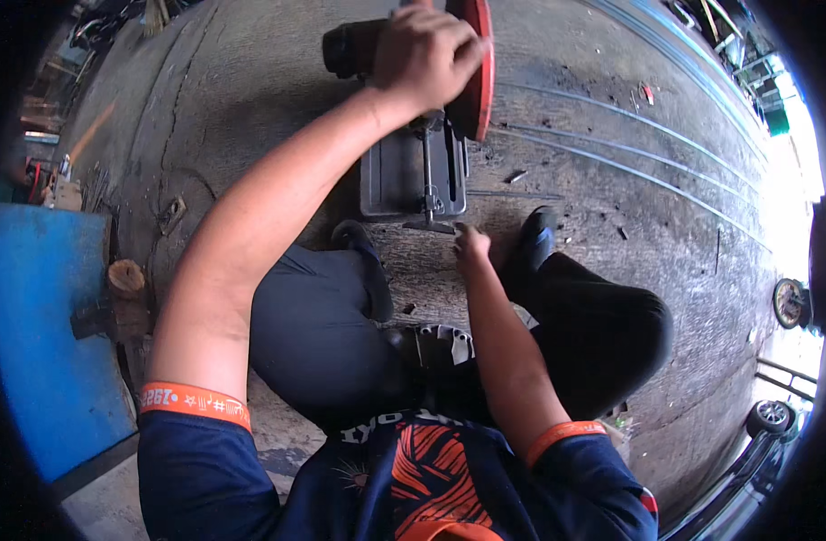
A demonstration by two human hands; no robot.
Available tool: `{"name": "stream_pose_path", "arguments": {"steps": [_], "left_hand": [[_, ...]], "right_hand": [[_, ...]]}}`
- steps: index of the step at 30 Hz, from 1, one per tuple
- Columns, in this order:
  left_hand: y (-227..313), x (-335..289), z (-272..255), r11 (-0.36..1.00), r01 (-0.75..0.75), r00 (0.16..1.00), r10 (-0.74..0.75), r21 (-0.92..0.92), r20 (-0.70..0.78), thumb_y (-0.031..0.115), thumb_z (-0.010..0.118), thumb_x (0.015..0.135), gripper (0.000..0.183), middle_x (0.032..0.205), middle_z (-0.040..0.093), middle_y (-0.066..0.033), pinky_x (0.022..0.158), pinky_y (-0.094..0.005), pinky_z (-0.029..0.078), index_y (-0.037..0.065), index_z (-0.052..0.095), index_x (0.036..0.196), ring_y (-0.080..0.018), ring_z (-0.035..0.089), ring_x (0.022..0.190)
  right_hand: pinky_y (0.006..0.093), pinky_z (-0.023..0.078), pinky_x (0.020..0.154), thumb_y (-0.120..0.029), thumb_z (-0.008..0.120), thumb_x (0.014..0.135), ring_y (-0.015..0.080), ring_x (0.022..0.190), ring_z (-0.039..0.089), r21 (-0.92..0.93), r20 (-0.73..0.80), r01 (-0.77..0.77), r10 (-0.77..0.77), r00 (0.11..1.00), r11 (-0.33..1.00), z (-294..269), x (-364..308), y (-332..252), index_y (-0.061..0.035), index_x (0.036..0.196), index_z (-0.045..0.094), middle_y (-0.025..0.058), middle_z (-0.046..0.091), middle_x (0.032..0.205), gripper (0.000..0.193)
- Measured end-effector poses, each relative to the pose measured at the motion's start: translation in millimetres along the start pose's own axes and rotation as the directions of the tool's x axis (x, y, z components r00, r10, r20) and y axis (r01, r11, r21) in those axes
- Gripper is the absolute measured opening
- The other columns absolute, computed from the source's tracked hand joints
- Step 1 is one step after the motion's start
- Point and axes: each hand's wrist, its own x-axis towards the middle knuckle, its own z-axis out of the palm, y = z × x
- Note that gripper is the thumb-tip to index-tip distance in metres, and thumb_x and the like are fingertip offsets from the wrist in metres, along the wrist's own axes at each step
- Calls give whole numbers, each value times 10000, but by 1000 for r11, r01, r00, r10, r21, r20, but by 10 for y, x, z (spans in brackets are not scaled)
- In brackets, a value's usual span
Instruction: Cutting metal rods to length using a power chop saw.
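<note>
A navy short-sleeved T-shirt (318, 505) is worn, trimmed with an orange collar (453, 530). Both sleeves are edged by orange cuff bands (196, 403), the left one printed with white characters and a star. The chest is marked by white lettering (377, 426) and an orange striped graphic (435, 473). Black trousers (327, 334) and dark, blue-accented footwear (532, 242) are worn; the left hand (426, 56) and right hand (472, 250) are left bare.

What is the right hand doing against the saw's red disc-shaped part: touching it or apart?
Apart. The head view shows bare floor between the right hand and the red disc-shaped part.
</note>
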Motion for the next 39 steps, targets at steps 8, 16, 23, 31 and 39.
{"name": "stream_pose_path", "arguments": {"steps": [8, 16, 23, 31, 39], "left_hand": [[42, 432, 432, 999, 32, 996, -30, 26, -89, 238, 632, 811, 378, 546, 505, -179, 523, -414, 396, -27, 524, 565, -316, 531, 534], [-272, 801, 449, 981, 184, 981, -180, 58, -69, 284, 602, 839, 373, 524, 487, -179, 459, -379, 369, -24, 538, 639, -287, 533, 470], [-271, 927, 615, 982, 179, 976, -168, 65, -141, 246, 605, 832, 303, 584, 534, -197, 487, -361, 396, -26, 587, 700, -291, 578, 526], [-368, 882, 572, 980, 155, 983, -141, 121, -118, 215, 596, 838, 325, 549, 489, -186, 479, -363, 376, -37, 521, 647, -268, 517, 478], [-381, 835, 616, 968, 164, 983, -144, 191, -116, 175, 577, 854, 316, 521, 457, -142, 473, -333, 356, -37, 500, 633, -179, 458, 467]], "right_hand": [[293, 423, 509, -114, 611, 829, 136, 589, 531, 332, -189, 331, -281, 941, 883, 103, -108, 275, -4, 875, 590, 58, 590, 691, 121], [375, 509, 734, -138, 585, 688, 310, 787, 664, -518, 360, 597, -476, 802, 613, 298, -612, 687, 6, 820, 687, 212, 659, 814, 220], [254, 409, 563, -111, 681, 772, 100, 687, 498, 67, -279, 429, -395, 875, 901, 15, 72, 231, -15, 1126, 540, 39, 575, 865, 392], [277, 423, 531, -275, 594, 857, 103, 516, 481, 372, -387, 591, -459, 800, 716, 92, -250, 6, 1, 731, 631, 3, 504, 565, 306], [414, 510, 747, -288, 581, 790, 369, 803, 645, -728, -175, 413, -730, 660, 548, -460, 1018, -985, -73, 869, 705, 199, 659, 834, 260]]}}
